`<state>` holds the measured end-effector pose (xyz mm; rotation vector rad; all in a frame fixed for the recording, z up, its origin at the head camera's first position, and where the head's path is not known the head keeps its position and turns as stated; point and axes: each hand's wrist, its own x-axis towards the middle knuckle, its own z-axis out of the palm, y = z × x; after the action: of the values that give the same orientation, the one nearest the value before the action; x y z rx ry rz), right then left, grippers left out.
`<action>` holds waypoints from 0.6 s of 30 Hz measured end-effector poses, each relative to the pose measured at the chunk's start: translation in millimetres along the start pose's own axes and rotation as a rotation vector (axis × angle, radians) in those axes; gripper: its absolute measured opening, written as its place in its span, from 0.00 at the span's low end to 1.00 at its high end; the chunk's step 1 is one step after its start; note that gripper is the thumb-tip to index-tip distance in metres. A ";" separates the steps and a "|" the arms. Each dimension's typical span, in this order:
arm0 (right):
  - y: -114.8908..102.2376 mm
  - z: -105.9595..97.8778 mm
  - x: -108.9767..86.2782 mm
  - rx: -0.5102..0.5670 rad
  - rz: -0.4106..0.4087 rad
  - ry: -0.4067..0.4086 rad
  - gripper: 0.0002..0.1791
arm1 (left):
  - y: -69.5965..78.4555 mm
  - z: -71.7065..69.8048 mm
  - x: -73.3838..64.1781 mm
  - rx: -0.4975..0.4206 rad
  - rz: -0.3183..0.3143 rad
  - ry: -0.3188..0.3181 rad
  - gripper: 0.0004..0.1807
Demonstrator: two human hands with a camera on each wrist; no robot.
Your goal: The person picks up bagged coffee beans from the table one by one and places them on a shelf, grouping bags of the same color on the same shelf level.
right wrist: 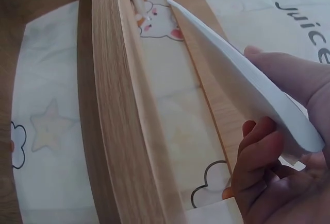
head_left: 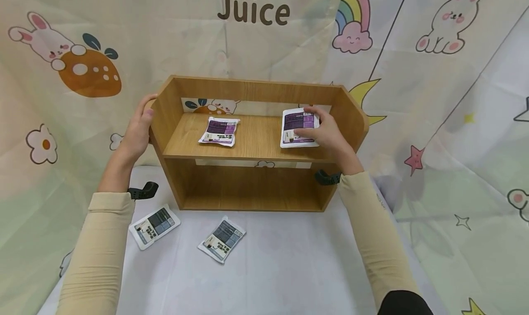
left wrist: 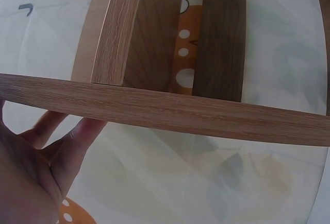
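Note:
My right hand (head_left: 328,133) pinches a white pouch with a purple label (head_left: 298,122), fingers and thumb at its edges. In the right wrist view the pouch (right wrist: 247,74) is seen edge-on, tilted over the wooden shelf (right wrist: 126,100). On the upper board of this two-tier shelf (head_left: 256,152) lies another purple-labelled pouch (head_left: 219,131), to the left. My left hand (head_left: 137,129) rests against the outside of the shelf's left side panel. The left wrist view has its thumb and fingers (left wrist: 77,141) touching the panel (left wrist: 196,116) from outside.
Two pouches with grey-blue labels lie on the white tabletop (head_left: 281,260) in front of the shelf: one pouch (head_left: 154,226) at the left, another pouch (head_left: 222,239) nearer the middle. A printed cloth (head_left: 264,48) hangs behind the shelf. The lower tier (head_left: 256,186) has a gap at its back.

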<state>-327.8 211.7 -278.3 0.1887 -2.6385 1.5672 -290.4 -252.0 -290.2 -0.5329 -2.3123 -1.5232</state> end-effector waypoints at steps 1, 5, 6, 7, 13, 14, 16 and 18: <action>0.9 -0.3 1.3 -0.002 0.008 -0.003 0.45 | 1.8 0.4 -0.9 0.001 0.000 -0.001 0.26; 5.8 -1.2 7.3 0.014 0.030 -0.025 0.45 | -9.8 -0.8 2.6 0.002 0.003 0.006 0.26; 7.9 -1.3 9.1 0.014 0.034 -0.029 0.45 | -15.0 -1.6 4.5 0.002 0.003 0.009 0.26; 9.2 -1.9 10.3 0.014 0.036 -0.032 0.44 | -18.8 -2.2 6.2 0.003 0.006 0.010 0.26; 17.8 -4.5 15.0 -0.002 0.057 -0.043 0.43 | -15.3 -1.6 5.9 0.002 0.003 0.012 0.26; 18.8 -4.6 15.2 -0.003 0.061 -0.046 0.44 | -13.6 -1.3 5.1 -0.001 0.003 0.011 0.26; 20.2 -4.7 15.5 -0.002 0.066 -0.053 0.44 | -11.9 -1.1 4.2 -0.007 0.004 0.010 0.26; 21.5 -4.8 16.1 -0.005 0.069 -0.058 0.45 | -13.2 -1.4 4.6 -0.010 0.005 0.009 0.26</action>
<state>-346.7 225.0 -292.8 0.1458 -2.7211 1.5988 -300.6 -257.5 -298.2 -0.5326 -2.2955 -1.5330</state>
